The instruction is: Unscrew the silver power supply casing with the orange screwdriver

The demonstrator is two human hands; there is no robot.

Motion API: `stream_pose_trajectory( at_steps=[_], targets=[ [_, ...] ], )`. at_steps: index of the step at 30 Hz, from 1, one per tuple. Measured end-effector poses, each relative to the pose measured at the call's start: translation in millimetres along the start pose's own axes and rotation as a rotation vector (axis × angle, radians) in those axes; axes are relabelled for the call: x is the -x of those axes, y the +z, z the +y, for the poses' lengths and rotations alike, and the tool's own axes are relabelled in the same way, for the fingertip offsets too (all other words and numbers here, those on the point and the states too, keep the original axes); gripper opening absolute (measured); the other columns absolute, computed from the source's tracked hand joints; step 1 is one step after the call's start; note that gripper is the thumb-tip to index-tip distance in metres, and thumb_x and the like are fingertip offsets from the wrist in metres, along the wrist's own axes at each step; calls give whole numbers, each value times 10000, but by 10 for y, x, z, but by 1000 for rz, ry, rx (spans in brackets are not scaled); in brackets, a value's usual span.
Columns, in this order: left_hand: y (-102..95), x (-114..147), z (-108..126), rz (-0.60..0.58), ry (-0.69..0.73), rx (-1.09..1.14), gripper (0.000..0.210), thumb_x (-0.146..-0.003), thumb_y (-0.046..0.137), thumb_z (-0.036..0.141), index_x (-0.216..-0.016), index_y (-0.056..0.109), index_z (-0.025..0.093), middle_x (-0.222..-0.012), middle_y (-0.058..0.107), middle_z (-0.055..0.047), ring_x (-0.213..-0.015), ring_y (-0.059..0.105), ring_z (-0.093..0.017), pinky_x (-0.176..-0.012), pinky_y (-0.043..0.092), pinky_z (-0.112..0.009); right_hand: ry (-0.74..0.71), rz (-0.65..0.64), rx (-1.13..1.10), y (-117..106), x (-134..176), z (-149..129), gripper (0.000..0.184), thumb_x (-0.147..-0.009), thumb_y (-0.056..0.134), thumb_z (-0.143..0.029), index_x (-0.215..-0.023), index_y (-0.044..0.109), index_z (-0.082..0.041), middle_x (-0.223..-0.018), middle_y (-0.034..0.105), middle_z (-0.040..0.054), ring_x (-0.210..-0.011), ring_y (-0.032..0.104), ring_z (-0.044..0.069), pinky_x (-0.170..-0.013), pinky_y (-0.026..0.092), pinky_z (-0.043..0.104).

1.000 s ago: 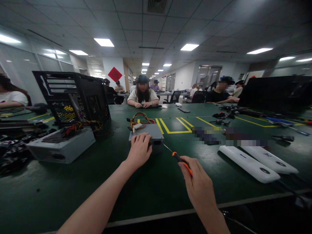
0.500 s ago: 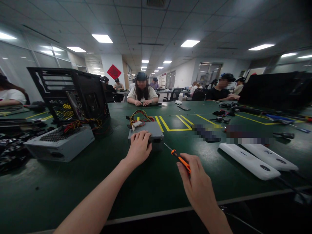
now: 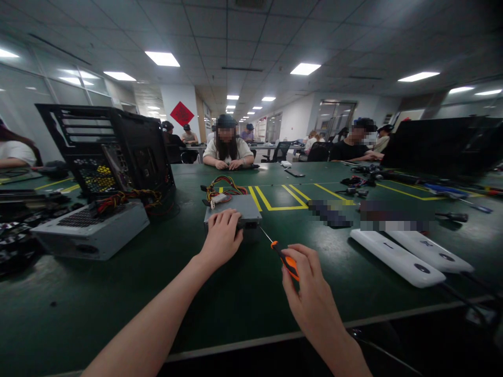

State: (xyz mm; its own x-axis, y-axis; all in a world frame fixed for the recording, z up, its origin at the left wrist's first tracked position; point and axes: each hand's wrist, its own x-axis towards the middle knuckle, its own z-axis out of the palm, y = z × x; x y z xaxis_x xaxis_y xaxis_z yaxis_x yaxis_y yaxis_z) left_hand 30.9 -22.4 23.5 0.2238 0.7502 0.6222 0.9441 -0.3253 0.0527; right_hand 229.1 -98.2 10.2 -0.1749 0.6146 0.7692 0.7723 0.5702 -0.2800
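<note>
- Metal box (image 3: 251, 204): sits flat on the green table (image 3: 231, 314) in front of me, its socket (image 3: 250, 224) on the side facing me.
- My left hand (image 3: 223, 234): fingers lie together over the box's top front edge, thumb down by the front face. Touching, but I cannot tell whether it squeezes or only presses.
- My right hand (image 3: 304, 275): fingers and thumb closed around the orange-and-black handle of a screwdriver (image 3: 278, 249). The shaft slants to the box's front right corner; whether the tip touches, I cannot tell.
- Handling, my judgement: box likely dense and fairly heavy, stiff, smooth enough to slide under a sideways push. Best hold: palm down on the top, or both hands on opposite walls.
- Wires (image 3: 236, 183): bunched at the box's far side, white plug (image 3: 219, 200) on top. Soft, probably easily strained; a poor place to lift from.
- Screwdriver: likely light, thin shaft, tip prone to slip; handle is the grip.
- Second metal box (image 3: 94, 241): to the left, well apart, beside the black computer case (image 3: 145, 152).
</note>
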Motion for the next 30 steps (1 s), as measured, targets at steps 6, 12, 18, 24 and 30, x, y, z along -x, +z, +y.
stream_pose_trajectory(
  at_steps=[6, 12, 18, 24, 30],
  targets=[
    [-7, -3, 8, 3, 0, 5, 336, -784, 464, 238, -1117, 453, 193, -1189, 494, -91, -1099, 432, -240, -936, 283, -416, 80, -59, 34, -1, 13, 17, 237, -901, 333, -336, -1002, 471, -172, -817, 621, 62, -637, 638, 178, -509, 514, 283],
    [1, 2, 1, 11, 0, 15, 324, -782, 467, 240, -1102, 458, 190, -1181, 495, -97, -1099, 433, -242, -937, 285, -417, 63, -72, -44, 63, 44, 5, 194, -842, 417, -267, -1001, 460, -165, -1016, 501, 123, -790, 619, 184, -574, 535, 273],
    [-26, 4, 29, -3, 8, 44, 317, -798, 449, 246, -1108, 449, 178, -1188, 486, -98, -1104, 430, -239, -949, 285, -420, -8, -21, -21, 95, 54, 13, 178, -880, 367, -204, -989, 505, -182, -962, 563, 86, -798, 619, 168, -675, 534, 297],
    [-105, 38, 129, -70, 166, 39, 301, -813, 412, 188, -1101, 486, 234, -1265, 416, -90, -1197, 354, -240, -982, 237, -461, 54, -41, -76, 54, 32, 22, 190, -868, 409, -278, -964, 538, -176, -992, 570, 96, -859, 617, 186, -663, 542, 284],
    [-125, 53, 132, -86, 231, 0, 292, -817, 423, 206, -1077, 548, 249, -1292, 376, -109, -1208, 332, -267, -972, 223, -505, 6, -55, -46, 74, 47, -17, 260, -863, 369, -208, -1078, 506, -159, -1014, 583, 107, -894, 618, 179, -740, 526, 291]
  ],
)
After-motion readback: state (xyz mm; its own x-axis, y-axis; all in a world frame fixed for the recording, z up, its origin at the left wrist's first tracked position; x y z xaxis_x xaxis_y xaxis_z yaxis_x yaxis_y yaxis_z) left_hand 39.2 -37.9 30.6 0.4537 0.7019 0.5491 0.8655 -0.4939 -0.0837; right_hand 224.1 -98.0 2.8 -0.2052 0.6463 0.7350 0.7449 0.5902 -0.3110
